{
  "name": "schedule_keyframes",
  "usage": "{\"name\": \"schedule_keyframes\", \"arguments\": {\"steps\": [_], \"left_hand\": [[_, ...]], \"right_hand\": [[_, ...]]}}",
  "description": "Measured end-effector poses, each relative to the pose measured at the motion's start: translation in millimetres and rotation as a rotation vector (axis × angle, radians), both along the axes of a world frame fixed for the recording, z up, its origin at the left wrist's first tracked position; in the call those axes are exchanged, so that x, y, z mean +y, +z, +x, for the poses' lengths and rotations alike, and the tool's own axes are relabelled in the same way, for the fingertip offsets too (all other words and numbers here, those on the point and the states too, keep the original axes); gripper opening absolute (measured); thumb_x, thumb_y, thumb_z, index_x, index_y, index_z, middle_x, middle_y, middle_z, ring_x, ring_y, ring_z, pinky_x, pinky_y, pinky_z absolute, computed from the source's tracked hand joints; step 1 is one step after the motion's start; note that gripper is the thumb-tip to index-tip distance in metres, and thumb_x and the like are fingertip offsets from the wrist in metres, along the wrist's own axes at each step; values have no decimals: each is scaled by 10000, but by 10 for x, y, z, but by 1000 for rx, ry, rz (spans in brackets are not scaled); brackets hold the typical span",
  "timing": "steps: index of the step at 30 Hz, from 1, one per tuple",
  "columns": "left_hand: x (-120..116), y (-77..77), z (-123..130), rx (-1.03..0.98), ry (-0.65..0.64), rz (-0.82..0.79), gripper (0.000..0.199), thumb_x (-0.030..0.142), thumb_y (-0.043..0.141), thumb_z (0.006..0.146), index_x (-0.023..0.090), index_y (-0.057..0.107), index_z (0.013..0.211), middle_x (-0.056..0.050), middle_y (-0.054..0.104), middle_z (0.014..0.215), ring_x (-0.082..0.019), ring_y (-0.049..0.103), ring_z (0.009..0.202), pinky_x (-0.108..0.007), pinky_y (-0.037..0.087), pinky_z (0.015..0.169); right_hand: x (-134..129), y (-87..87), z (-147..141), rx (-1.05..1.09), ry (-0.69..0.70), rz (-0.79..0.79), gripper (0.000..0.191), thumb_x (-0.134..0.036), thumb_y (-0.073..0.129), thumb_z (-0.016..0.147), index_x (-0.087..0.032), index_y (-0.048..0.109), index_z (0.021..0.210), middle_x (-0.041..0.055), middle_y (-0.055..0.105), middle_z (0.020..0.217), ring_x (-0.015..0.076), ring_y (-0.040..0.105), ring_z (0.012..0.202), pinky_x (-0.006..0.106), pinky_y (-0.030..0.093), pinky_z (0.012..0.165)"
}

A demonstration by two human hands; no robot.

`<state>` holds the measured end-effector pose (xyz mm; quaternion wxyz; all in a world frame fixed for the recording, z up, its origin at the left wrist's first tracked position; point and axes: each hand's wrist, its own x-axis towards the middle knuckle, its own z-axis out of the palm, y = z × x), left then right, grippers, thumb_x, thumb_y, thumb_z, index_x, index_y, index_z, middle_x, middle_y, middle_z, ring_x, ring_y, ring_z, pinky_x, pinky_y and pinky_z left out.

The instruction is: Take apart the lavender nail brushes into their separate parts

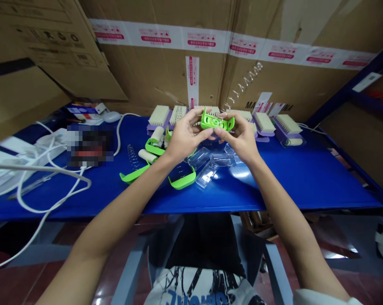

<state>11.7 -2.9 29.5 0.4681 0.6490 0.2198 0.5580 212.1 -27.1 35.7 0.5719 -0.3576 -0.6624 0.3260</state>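
My left hand (pixel 185 136) and my right hand (pixel 243 137) grip a bright green plastic bracket (pixel 217 123) from its two ends, above the blue table. A long clear coil spring (pixel 258 66) rises from near the bracket, slanting to the upper right; its lower end is hard to make out. Below and left of my hands lie loose green brackets (pixel 182 181), cream rollers (pixel 147 156) and another spring (pixel 133 156). Under my hands several clear plastic cases (pixel 206 176) lie in a loose group.
Cream bristle blocks on purple bases (pixel 264 123) stand in a row behind my hands. White cables (pixel 48 209) tangle at the left beside a blurred-out object (pixel 90 148). Cardboard (pixel 166 76) walls the back of the blue table (pixel 306 178). A grey chair arm (pixel 278 275) is below.
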Motion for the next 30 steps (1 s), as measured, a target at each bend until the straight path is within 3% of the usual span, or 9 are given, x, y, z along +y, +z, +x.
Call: {"name": "schedule_keyframes", "arguments": {"steps": [4,10,14,17,19,22,26,30], "left_hand": [[36,-1,-87,42,-6,-8,548,283,1002,753,206,785,1250,-127,847,1223,-297,847,1081,-409,768,863],[25,-7,-113,189,-8,48,509,256,1018,732,183,838,1202,-128,869,1215,-269,857,1059,-421,731,996],[49,20,-138,157,5,16,565,287,1007,781,222,823,1310,-123,861,1248,-294,839,1181,-395,724,969],[88,110,-215,86,77,38,458,323,968,871,256,818,1299,-117,842,1303,-289,802,1288,-388,706,1013],[111,178,-271,33,162,53,323,364,931,924,264,821,1210,-107,844,1256,-275,815,1223,-390,712,990],[124,233,-315,1,205,63,242,407,895,943,267,811,1121,-95,846,1131,-246,831,998,-367,722,822],[107,210,-285,5,160,101,239,394,892,878,260,808,1058,-79,827,1044,-226,807,868,-335,685,667],[129,164,-242,-43,198,151,177,346,863,843,263,802,987,-59,802,946,-195,770,764,-316,653,604]], "right_hand": [[5,22,82,14,34,-2,573,-658,972,803,-339,749,1223,32,777,1218,269,733,1167,378,682,740],[33,-16,92,28,12,20,449,-626,943,862,-305,778,1130,19,827,1171,248,791,1119,500,640,1110],[46,14,121,109,-101,33,480,-701,932,831,-311,752,1046,9,818,1071,259,801,1073,494,668,1035],[97,27,209,89,-170,60,485,-699,936,818,-298,733,1001,16,812,1032,242,791,989,467,664,968],[150,-5,266,-1,-190,44,467,-663,947,814,-285,722,973,26,812,1016,234,777,946,456,655,923],[227,-123,291,-113,-150,-14,441,-600,952,806,-277,704,974,31,793,934,238,754,862,459,647,841],[280,-316,233,-244,-97,-35,522,-473,953,810,-284,699,1225,10,787,883,250,734,741,504,643,816],[347,-369,256,-242,-89,-74,972,-441,1027,734,-264,555,1566,62,831,1043,304,799,883,515,663,850]]}}
